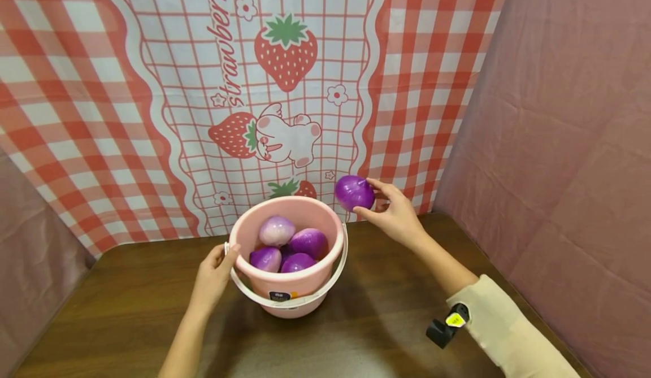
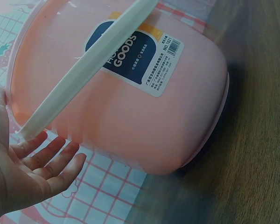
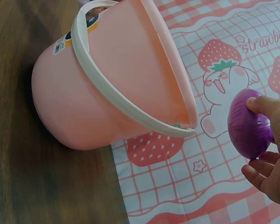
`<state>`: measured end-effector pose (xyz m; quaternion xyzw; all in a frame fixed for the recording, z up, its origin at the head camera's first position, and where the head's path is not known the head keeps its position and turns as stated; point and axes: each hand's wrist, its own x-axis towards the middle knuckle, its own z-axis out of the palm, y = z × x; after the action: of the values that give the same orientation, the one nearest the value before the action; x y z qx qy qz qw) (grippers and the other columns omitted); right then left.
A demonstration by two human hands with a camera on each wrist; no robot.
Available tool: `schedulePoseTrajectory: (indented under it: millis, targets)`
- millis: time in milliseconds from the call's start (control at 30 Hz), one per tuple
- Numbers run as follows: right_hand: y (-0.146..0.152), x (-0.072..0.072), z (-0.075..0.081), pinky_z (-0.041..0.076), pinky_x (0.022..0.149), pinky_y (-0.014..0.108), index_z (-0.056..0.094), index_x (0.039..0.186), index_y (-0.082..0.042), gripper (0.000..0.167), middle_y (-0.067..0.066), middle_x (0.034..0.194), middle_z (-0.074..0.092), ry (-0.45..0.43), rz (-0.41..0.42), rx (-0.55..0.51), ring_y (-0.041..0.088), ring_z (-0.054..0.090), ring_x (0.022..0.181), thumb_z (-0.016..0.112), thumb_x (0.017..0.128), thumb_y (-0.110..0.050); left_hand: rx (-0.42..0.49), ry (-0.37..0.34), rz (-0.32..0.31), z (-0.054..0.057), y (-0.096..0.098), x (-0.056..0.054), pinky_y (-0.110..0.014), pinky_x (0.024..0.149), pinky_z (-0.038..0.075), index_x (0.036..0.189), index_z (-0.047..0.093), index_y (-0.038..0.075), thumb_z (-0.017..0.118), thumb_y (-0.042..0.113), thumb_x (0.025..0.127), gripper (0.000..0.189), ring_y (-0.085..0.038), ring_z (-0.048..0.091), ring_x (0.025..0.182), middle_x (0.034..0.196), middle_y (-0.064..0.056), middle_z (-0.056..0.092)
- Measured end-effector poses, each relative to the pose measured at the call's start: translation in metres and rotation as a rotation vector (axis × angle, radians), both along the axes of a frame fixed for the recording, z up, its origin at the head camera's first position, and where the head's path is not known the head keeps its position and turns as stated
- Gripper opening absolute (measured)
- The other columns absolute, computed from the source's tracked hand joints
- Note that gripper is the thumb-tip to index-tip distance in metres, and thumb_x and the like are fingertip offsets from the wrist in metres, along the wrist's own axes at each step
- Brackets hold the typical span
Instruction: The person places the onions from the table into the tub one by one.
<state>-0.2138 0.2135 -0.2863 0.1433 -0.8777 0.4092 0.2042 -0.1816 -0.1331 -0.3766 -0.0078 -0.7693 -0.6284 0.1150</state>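
Note:
A purple onion (image 1: pixel 353 192) is pinched between the thumb and fingers of my right hand (image 1: pixel 396 215), up to the right of the pink bucket (image 1: pixel 312 283) and above its rim. The right wrist view also shows this onion (image 3: pixel 248 125) held in front of the patterned cloth. My left hand (image 1: pixel 212 276) holds the bucket's left rim, thumb on top. In the left wrist view the fingers (image 2: pixel 60 163) curl under the rim by the handle's end. Several purple and whitish onions (image 1: pixel 277 231) lie inside the bucket, some partly hidden by others.
The bucket stands on a dark brown wooden table (image 1: pixel 402 310), its white handle (image 1: pixel 305 300) hanging down across the front. Behind it hangs a red-and-white checked cloth (image 1: pixel 427 56) with strawberry prints. Pink fabric (image 1: pixel 569 140) covers the right side.

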Motion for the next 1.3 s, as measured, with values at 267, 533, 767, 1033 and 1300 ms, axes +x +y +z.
schedulePoseTrajectory:
  millis: [267, 533, 767, 1033, 1300]
  targets:
    - [-0.007, 0.001, 0.002, 0.055, 0.081, 0.040, 0.050, 0.133, -0.009, 0.067, 0.013, 0.121, 0.056, 0.004, 0.029, -0.009, 0.029, 0.061, 0.096, 0.079, 0.075, -0.028, -0.004, 0.002, 0.002, -0.001, 0.000, 0.000, -0.018, 0.064, 0.048, 0.117, 0.058, 0.001, 0.053, 0.027, 0.095, 0.034, 0.001, 0.055, 0.071, 0.078, 0.014, 0.060]
    - [-0.015, 0.001, 0.001, 0.055, 0.080, 0.039, 0.052, 0.131, -0.008, 0.065, 0.013, 0.117, 0.058, 0.022, 0.061, -0.013, 0.026, 0.059, 0.102, 0.079, 0.075, -0.025, 0.015, -0.002, -0.006, 0.000, 0.001, 0.001, -0.020, 0.066, 0.052, 0.117, 0.057, 0.000, 0.053, 0.026, 0.095, 0.034, 0.002, 0.057, 0.072, 0.084, 0.004, 0.063]
    - [-0.022, 0.002, 0.000, 0.055, 0.080, 0.038, 0.050, 0.133, -0.009, 0.067, 0.013, 0.122, 0.056, -0.005, 0.070, -0.011, 0.027, 0.060, 0.100, 0.079, 0.075, -0.027, 0.013, 0.003, -0.008, 0.000, 0.002, 0.000, -0.022, 0.068, 0.054, 0.117, 0.057, 0.000, 0.053, 0.026, 0.095, 0.034, 0.002, 0.057, 0.074, 0.094, -0.009, 0.065]
    - [-0.032, 0.002, -0.002, 0.055, 0.078, 0.037, 0.051, 0.133, -0.009, 0.066, 0.014, 0.122, 0.055, 0.003, 0.078, 0.006, 0.027, 0.062, 0.095, 0.078, 0.076, -0.027, 0.015, 0.003, -0.006, -0.001, 0.002, 0.000, -0.023, 0.068, 0.055, 0.116, 0.057, 0.000, 0.053, 0.026, 0.096, 0.033, 0.002, 0.057, 0.073, 0.092, -0.008, 0.064]
    - [-0.044, 0.000, -0.004, 0.052, 0.085, 0.042, 0.051, 0.133, -0.012, 0.066, 0.012, 0.121, 0.056, -0.005, 0.106, 0.017, 0.026, 0.058, 0.102, 0.078, 0.075, -0.029, 0.022, 0.000, -0.009, 0.000, 0.002, 0.000, -0.023, 0.068, 0.055, 0.116, 0.056, -0.001, 0.052, 0.026, 0.096, 0.034, 0.002, 0.057, 0.073, 0.090, -0.004, 0.064]
